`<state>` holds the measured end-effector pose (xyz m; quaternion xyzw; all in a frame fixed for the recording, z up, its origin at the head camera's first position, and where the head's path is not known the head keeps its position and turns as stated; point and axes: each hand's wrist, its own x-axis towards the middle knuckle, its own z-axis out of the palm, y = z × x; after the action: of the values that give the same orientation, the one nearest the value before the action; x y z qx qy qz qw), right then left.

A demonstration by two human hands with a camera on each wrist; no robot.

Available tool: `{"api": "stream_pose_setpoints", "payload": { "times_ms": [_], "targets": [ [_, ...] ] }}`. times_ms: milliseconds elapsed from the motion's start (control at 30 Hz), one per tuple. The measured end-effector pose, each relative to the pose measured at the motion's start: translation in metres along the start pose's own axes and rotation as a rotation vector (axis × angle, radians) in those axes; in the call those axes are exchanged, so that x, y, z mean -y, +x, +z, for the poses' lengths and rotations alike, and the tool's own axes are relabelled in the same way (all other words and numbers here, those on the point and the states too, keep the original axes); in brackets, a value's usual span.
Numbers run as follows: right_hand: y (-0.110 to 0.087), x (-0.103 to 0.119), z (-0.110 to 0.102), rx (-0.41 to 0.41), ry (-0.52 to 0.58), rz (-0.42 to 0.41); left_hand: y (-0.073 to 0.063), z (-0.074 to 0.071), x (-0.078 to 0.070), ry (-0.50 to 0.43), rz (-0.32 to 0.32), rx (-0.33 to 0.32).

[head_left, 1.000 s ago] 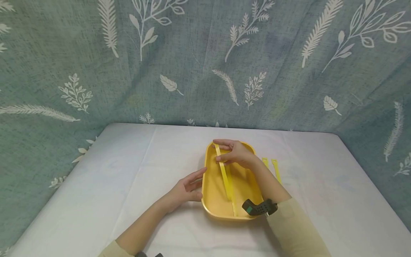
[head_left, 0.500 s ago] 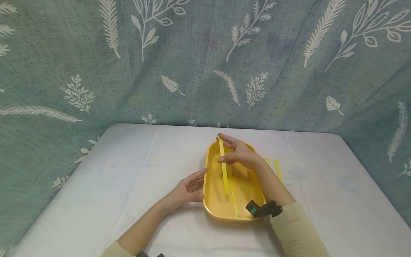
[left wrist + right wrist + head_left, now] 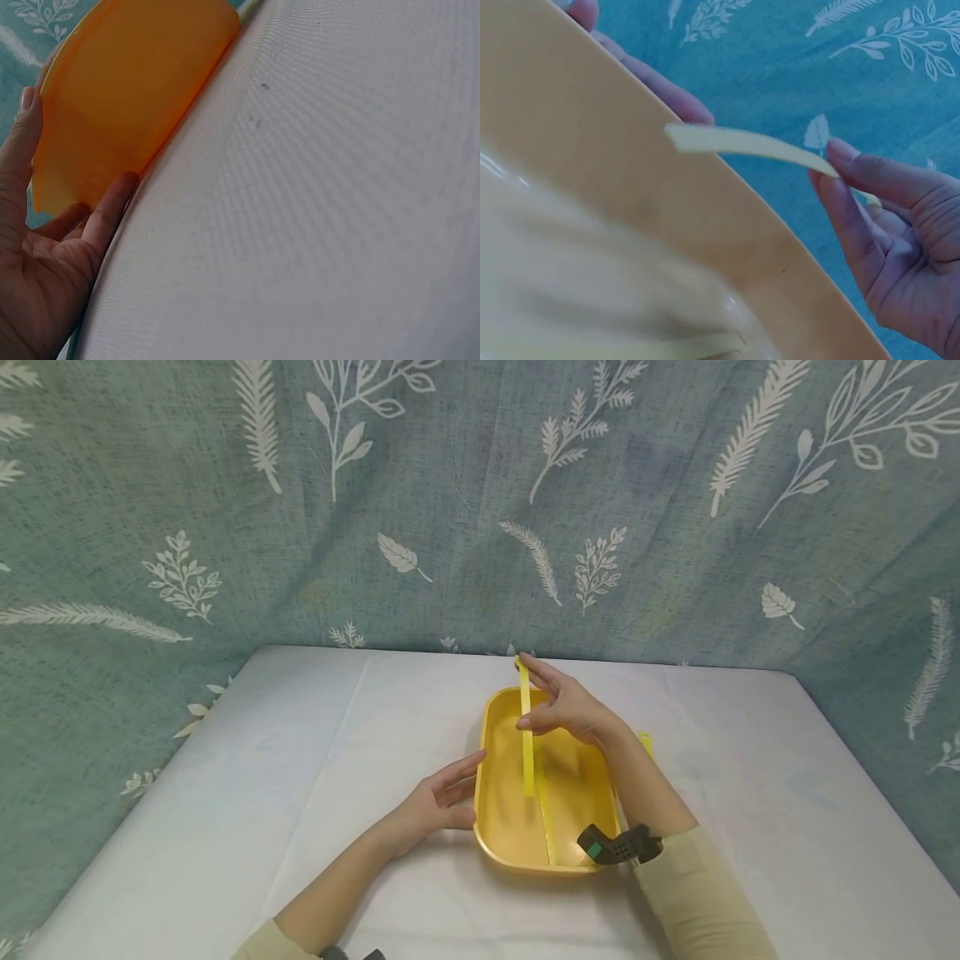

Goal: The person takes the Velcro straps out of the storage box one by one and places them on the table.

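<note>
My right hand pinches a flat yellow strip between thumb and fingers, above the yellow tray. In the right wrist view the strip bends slightly, its free end overlapping the tray wall. A second yellow strip lies lengthwise inside the tray. My left hand rests its spread fingers against the tray's left side. The left wrist view shows this hand with its fingertips on the tray's outer wall.
Right of the tray, the end of another yellow strip shows on the white-covered table, mostly hidden by the right forearm. A teal leaf-patterned cloth hangs behind the table.
My right hand has moved up and away toward the table's far side, drawing the held strip along and turning it more upright in view. The left hand stays at the tray.
</note>
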<state>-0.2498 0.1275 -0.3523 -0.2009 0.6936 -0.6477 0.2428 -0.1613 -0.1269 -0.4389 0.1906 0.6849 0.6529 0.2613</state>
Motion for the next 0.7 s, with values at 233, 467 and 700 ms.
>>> {"api": "stream_pose_setpoints", "payload": {
  "times_ms": [233,467,700],
  "targets": [
    [0.001,-0.004,-0.011,-0.017,-0.010,-0.030,0.000,-0.001,0.000,0.004,0.025,0.008],
    [-0.004,0.003,-0.015,-0.044,-0.040,-0.038,0.000,-0.002,0.001,-0.002,0.010,-0.001],
    [-0.013,0.016,-0.024,-0.061,-0.025,-0.036,0.000,-0.001,0.001,-0.010,0.017,0.004]
  ]
}}
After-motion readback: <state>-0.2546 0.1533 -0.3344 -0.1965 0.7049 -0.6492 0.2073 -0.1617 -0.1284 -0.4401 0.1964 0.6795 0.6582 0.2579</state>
